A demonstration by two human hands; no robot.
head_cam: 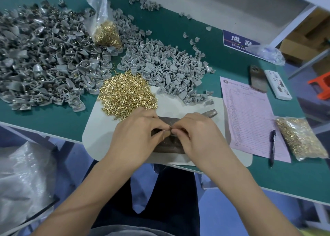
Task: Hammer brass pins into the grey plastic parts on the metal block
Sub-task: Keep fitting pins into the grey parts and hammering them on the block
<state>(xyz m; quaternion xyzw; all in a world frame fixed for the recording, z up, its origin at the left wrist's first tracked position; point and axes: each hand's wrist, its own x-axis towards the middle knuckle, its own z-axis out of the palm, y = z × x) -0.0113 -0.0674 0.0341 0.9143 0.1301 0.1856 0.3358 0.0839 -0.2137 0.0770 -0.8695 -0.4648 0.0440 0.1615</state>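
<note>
While loose brass pins (127,91) lie just behind, left hand (137,130) & right hand (198,134) both pinch a small grey part (172,132) over the metal block (167,144).

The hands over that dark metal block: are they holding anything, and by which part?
Both the left hand and right hand pinch something small at their fingertips over the metal block. It is too hidden to name, so the held part cannot be told.
</note>
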